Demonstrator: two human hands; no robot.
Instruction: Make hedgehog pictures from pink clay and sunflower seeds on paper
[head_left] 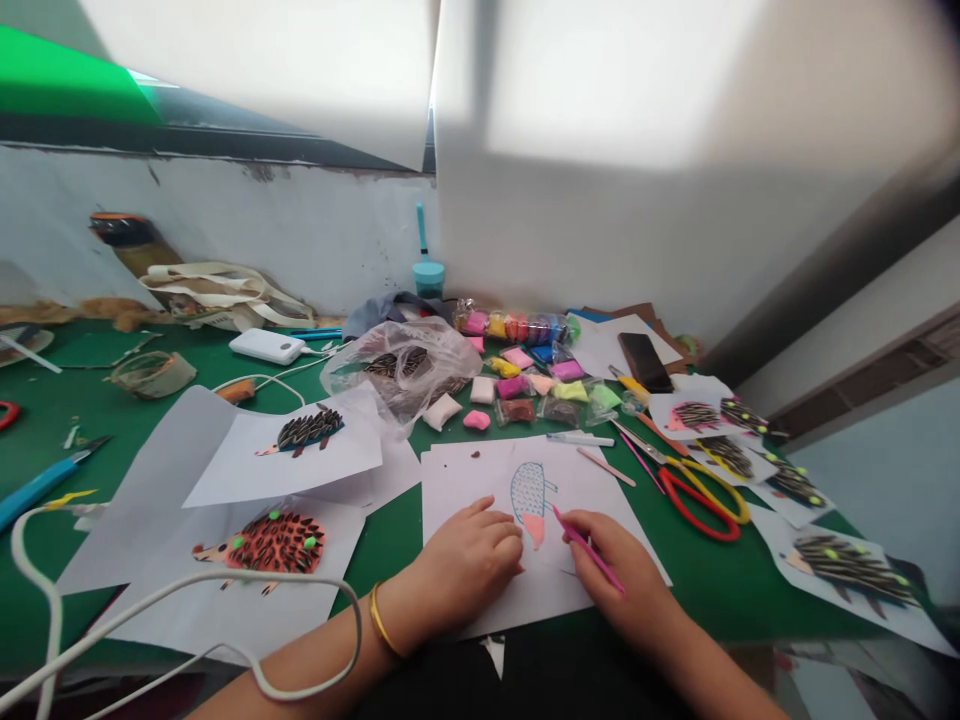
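Note:
My right hand [626, 575] grips a slim pink modelling tool [596, 555], its tip close to the drawing's peach clay face. Beneath both hands lies a white sheet [461, 500] with a hedgehog drawing [528, 490] outlined in blue. Flattened peach clay [533, 529] covers its pointed head. Resting on the paper left of the drawing is my left hand [476, 555], with a gold bangle on the wrist. Its fingers lie loosely over the sheet, partly bent, and I see nothing held in them. A blue-and-white marker [581, 439] and a pink stick [606, 467] lie on the sheet's upper right.
Several clay packets [517, 410] and a plastic bag of seeds [405, 370] lie behind the sheet. Scissors [701, 490] are on the right, near seed-covered hedgehog pictures [847, 570]. More pictures [281, 545], a white cable [187, 580] and a blue cutter [45, 488] lie left.

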